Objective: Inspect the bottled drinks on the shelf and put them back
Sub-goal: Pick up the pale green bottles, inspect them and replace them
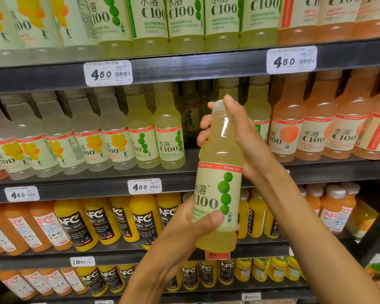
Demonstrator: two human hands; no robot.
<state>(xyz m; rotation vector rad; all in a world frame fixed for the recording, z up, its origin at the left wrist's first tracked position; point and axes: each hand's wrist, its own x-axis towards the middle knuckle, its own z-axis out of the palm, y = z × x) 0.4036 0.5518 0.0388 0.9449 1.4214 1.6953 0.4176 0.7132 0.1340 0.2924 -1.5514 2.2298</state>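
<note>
1. Head view: a pale green C100 bottle (218,178) is held upright in front of the shelf (184,69).
2. The left hand (184,224) grips its lower body, thumb across the label.
3. The right hand (239,137) wraps its neck and cap.

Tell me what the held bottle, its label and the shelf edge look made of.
Bottle: clear plastic, probably; glossy highlights, pale yellow-green drink visible through the wall.
Label: matte cream wrap with print, likely plastic film or paper; cannot tell which.
Shelf edge: dark grey, smooth with dull sheen, looks like painted metal, possibly plastic strip.
</note>
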